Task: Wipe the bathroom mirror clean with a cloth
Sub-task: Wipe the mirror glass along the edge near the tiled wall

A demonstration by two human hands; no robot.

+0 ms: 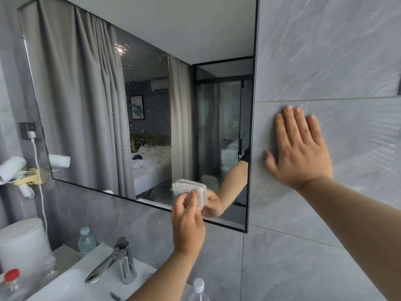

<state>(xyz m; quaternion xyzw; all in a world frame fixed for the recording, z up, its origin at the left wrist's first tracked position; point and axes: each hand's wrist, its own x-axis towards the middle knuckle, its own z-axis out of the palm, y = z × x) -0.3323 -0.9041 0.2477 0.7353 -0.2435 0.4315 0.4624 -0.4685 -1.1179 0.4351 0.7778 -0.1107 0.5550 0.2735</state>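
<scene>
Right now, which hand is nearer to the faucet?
The left hand. It holds the cloth against the mirror's lower edge, just above the faucet. The right hand rests flat on the wall tile, farther right and higher.

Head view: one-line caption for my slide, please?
Left hand holds a folded cloth against the mirror's lower edge; right hand flat on the wall tile.

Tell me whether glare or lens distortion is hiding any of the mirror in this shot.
Head view: a bright glint on the mirror near its upper middle lights up water spots; wide-angle bowing bends its frame; left hand and cloth slightly soft; right hand flat on the wall tile, sharp.
</scene>
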